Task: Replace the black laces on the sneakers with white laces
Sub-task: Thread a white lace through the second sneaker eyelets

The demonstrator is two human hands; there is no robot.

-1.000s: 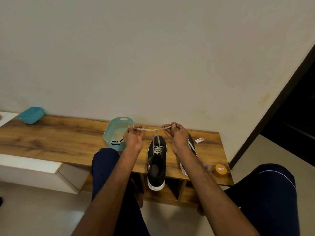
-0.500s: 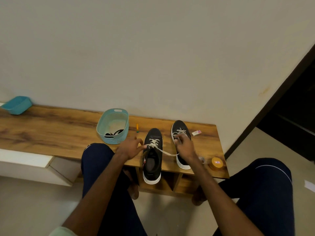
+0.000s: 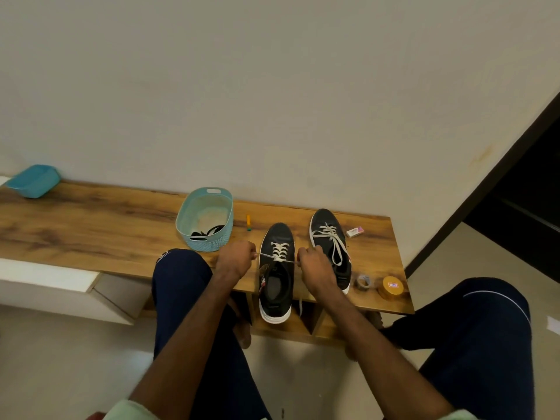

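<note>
Two black sneakers stand on the wooden bench [image 3: 106, 225], toes toward the wall. The left sneaker [image 3: 276, 286] carries a white lace [image 3: 279, 252] through its eyelets. My left hand [image 3: 235, 259] pinches one end of that lace at the shoe's left side. My right hand [image 3: 313, 265] pinches the other end at its right side, and the lace runs taut across the tongue between them. The right sneaker [image 3: 328, 234] is laced in white with a loose loop lying on it. Black laces [image 3: 209, 231] lie in the teal basket [image 3: 185, 221].
A small orange and green marker [image 3: 248, 222] lies between basket and shoes. A white eraser box [image 3: 355, 231] sits by the right sneaker. A tape roll [image 3: 363, 281] and a yellow round tin [image 3: 392, 287] sit at the bench's right front. A blue tub [image 3: 33, 180] stands far left.
My hands came down from holding the lace ends high above the shoe to its sides, and now pull the lace tight across the tongue. The camera view dropped and shifted.
</note>
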